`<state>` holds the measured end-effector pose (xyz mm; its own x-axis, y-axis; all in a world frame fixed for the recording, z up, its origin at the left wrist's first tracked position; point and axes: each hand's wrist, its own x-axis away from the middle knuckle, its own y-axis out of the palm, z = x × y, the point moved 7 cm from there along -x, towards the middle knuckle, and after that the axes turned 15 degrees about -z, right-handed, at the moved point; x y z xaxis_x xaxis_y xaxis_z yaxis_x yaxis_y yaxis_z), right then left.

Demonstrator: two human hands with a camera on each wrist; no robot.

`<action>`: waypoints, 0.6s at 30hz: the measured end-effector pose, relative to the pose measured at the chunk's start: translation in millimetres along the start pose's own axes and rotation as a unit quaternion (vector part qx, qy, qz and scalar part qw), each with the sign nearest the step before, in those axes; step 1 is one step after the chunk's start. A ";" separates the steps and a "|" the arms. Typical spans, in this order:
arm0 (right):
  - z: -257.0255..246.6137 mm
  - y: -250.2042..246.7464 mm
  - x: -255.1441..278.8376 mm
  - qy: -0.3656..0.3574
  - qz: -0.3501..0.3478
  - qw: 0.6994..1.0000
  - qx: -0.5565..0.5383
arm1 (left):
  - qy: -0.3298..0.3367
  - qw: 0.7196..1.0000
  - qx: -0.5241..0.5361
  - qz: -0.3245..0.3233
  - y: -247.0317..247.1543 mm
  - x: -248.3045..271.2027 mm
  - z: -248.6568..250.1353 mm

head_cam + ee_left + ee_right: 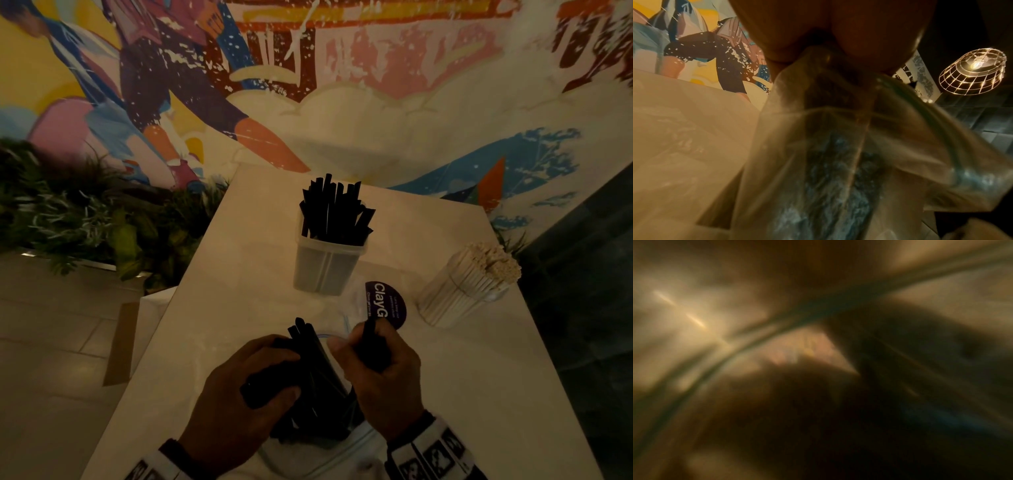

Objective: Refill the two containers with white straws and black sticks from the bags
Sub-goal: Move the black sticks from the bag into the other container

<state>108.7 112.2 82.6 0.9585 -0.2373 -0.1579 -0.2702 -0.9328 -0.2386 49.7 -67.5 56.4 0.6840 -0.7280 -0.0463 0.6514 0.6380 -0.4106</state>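
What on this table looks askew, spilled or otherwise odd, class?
Nothing is spilled. The black sticks splay unevenly in their clear container, and the white straws lean to the right. A purple round sticker lies flat on the white table.

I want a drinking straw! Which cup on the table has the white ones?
The cup on the right, packed with white straws. The middle cup holds only black sticks.

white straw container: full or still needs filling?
Looks full. The clear container at the table's right edge is packed with white straws, tips bunched tight above its rim. It leans in the head view; true tilt unclear.
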 end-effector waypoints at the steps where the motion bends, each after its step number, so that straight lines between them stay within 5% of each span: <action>1: 8.4 1.4 3.2 0.018 -0.004 1.000 0.004 | -0.002 1.000 -0.001 0.000 0.0 0.2 -1.1; 6: 28.3 -2.1 12.2 0.064 -0.006 0.998 -0.007 | -0.013 1.000 0.001 0.002 0.8 0.3 -3.3; 11: 42.0 5.6 13.0 0.119 -0.133 0.983 0.051 | -0.010 1.000 0.004 0.008 0.7 -0.3 -1.3; 18: -2.8 -13.5 -3.9 0.060 -0.137 0.983 -0.103 | -0.004 0.999 -0.027 0.018 -3.3 -0.7 1.4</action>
<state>108.9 124.9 89.2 0.9999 0.0111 0.0020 0.0112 -0.9984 -0.0560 47.6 -68.7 59.0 0.7099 -0.7022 -0.0556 0.6069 0.6497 -0.4578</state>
